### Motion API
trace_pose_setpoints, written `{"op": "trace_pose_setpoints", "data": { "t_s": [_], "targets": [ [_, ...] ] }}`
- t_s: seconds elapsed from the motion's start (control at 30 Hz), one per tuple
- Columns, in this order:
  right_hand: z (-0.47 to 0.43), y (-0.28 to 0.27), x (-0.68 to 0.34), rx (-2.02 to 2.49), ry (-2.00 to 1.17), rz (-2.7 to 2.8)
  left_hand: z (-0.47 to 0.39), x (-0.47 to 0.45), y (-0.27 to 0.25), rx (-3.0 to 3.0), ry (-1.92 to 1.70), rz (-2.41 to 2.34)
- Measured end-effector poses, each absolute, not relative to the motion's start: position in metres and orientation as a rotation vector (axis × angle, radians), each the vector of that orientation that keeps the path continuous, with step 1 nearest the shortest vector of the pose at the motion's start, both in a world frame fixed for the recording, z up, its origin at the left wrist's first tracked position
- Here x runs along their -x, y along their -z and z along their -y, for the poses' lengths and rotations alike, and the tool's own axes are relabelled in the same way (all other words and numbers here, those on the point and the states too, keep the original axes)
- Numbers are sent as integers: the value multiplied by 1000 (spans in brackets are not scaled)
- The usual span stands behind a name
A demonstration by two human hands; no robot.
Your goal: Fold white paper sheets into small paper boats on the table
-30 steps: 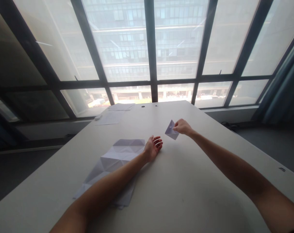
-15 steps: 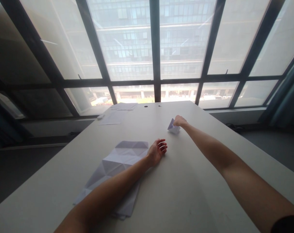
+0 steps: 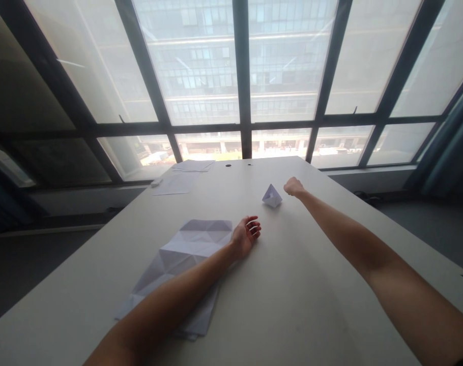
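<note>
A folded white paper boat stands on the table, its pointed peak upward. Just right of it, with a small gap between them, is my right hand, fingers curled in and no object visible in it. My left hand rests on the table with its fingers apart and loosely bent, holding nothing. Beneath my left forearm lie creased white paper sheets, partly covered by the arm.
Flat paper sheets lie at the table's far left, beside a small white object. The white table reaches toward large windows. A dark cable hole is near its far edge.
My right hand has let go of the paper boat and moved right, away from it. The boat stays standing on the table. My left hand keeps its place.
</note>
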State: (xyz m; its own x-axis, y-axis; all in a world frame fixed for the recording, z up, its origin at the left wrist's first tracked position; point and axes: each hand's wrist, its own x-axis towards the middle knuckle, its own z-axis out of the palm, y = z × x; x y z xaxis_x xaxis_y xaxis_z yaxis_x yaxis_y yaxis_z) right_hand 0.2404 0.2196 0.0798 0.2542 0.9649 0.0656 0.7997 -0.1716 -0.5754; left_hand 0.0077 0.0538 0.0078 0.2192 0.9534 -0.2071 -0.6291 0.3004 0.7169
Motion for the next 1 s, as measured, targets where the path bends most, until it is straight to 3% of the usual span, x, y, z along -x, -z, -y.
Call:
{"op": "trace_pose_setpoints", "data": {
  "t_s": [0.23,0.5,0.67,1.0],
  "targets": [
    [-166,-27,-251,1881,-638,1631,-56,-7,-5,-572,-1179,-711],
    [-91,3,-227,1564,-540,1827,-43,-19,-9,-1122,-1136,-839],
    [-65,12,-202,1331,-280,2052,-33,-30,-9,-1592,-1139,-1055],
    [-55,8,-202,1186,-235,2211,-30,-23,-13,-1812,-1131,-1225]
  ]
}}
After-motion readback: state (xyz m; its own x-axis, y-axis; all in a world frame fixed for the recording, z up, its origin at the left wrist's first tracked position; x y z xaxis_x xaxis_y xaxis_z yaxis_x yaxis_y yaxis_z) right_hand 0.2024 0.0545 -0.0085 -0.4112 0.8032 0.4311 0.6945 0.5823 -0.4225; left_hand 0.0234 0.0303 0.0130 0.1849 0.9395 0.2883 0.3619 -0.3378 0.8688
